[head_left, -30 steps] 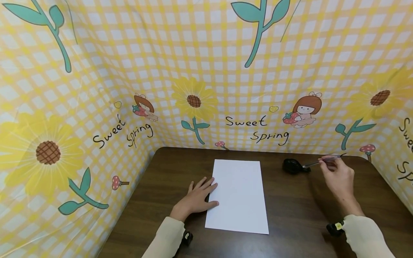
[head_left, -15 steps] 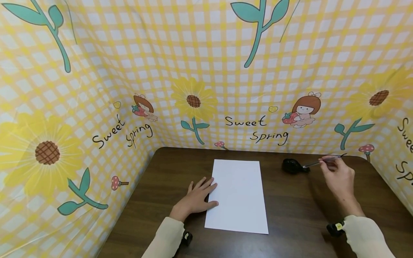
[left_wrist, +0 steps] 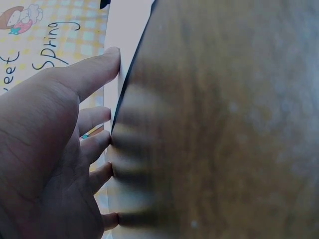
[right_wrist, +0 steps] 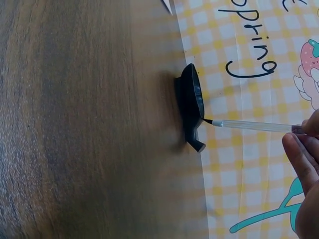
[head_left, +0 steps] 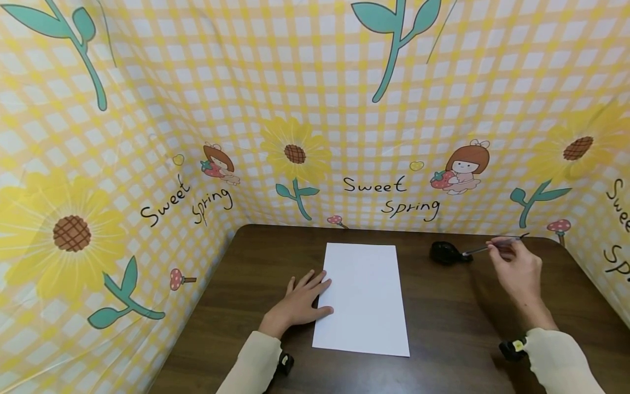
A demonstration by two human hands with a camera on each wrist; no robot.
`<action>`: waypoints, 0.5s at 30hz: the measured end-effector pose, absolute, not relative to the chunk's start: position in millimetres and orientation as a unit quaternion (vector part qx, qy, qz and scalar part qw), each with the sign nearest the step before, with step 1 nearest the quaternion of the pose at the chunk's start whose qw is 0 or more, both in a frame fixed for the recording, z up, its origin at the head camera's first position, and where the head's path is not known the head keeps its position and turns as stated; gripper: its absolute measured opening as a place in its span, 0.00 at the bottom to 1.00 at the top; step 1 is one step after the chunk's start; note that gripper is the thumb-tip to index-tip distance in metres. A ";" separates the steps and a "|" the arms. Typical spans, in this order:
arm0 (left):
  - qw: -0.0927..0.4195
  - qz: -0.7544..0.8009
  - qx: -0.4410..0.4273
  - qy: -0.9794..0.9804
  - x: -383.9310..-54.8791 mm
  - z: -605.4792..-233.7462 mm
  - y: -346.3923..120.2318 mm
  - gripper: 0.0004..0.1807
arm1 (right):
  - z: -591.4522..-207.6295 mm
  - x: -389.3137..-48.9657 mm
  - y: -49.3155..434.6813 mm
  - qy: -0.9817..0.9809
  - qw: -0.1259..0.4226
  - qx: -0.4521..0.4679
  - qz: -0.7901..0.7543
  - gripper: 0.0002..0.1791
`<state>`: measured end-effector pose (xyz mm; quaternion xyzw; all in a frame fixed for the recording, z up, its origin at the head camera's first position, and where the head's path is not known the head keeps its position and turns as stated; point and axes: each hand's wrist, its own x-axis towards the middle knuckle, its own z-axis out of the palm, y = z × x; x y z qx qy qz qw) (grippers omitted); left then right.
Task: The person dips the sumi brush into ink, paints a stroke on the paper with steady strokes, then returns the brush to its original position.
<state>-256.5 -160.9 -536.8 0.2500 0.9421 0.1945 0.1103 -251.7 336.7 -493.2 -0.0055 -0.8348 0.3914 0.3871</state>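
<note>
A sheet of white paper (head_left: pixel 364 301) lies on the dark wooden table. My left hand (head_left: pixel 297 303), fingers spread, rests at the paper's left edge with thumb and fingertips on it. In the left wrist view the thumb (left_wrist: pixel 94 72) lies on the paper (left_wrist: pixel 130 30). My right hand (head_left: pixel 519 273) pinches a thin paintbrush (right_wrist: pixel 254 125) with a clear handle and dark tip. The brush tip is right at the rim of a small black ink dish (right_wrist: pixel 189 97), which has a narrow, bent end. In the head view this dish (head_left: pixel 445 253) sits right of the paper, near the back edge.
A yellow checked cloth (head_left: pixel 339 126) printed with flowers hangs around the back and sides of the brown table (head_left: pixel 443 334). Both forearms wear pale sleeves (head_left: pixel 556 355), with a black strap (head_left: pixel 513 349) at each wrist.
</note>
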 end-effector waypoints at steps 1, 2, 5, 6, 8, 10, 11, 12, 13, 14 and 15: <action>0.112 0.194 0.248 0.942 -256.4 -536.6 -160.8 0.43 | -492.7 -251.7 336.5 -0.834 0.389 -0.004 0.392 0.07; 0.112 0.193 0.247 0.943 -256.3 -536.8 -160.9 0.43 | -492.2 -251.7 336.4 -0.833 0.391 -0.001 0.393 0.07; 0.116 0.189 0.244 0.944 -256.7 -536.3 -160.9 0.43 | -490.6 -252.3 335.9 -0.830 0.395 0.001 0.395 0.06; 0.116 0.188 0.244 0.944 -256.6 -536.3 -161.0 0.43 | -490.2 -253.0 336.0 -0.828 0.396 0.001 0.396 0.06; 0.116 0.187 0.244 0.944 -257.1 -536.6 -161.1 0.43 | -489.6 -254.5 336.0 -0.827 0.398 0.000 0.398 0.07; 0.117 0.187 0.244 0.944 -257.2 -536.5 -161.1 0.43 | -489.5 -256.2 335.8 -0.824 0.400 0.000 0.402 0.07; 0.117 0.188 0.244 0.944 -257.3 -536.5 -161.1 0.43 | -489.8 -257.0 335.5 -0.822 0.401 0.001 0.404 0.07; 0.117 0.188 0.244 0.944 -257.3 -536.7 -161.2 0.43 | -490.1 -257.6 335.3 -0.820 0.402 0.002 0.407 0.07; 0.117 0.188 0.244 0.944 -257.4 -536.8 -161.2 0.43 | -490.6 -258.1 335.0 -0.819 0.402 0.003 0.409 0.08; 0.117 0.187 0.244 0.944 -257.3 -536.7 -161.1 0.43 | -491.1 -258.5 334.6 -0.818 0.402 0.003 0.412 0.08; 0.117 0.187 0.244 0.944 -257.1 -536.5 -161.1 0.43 | -491.7 -258.9 334.2 -0.817 0.402 0.004 0.414 0.08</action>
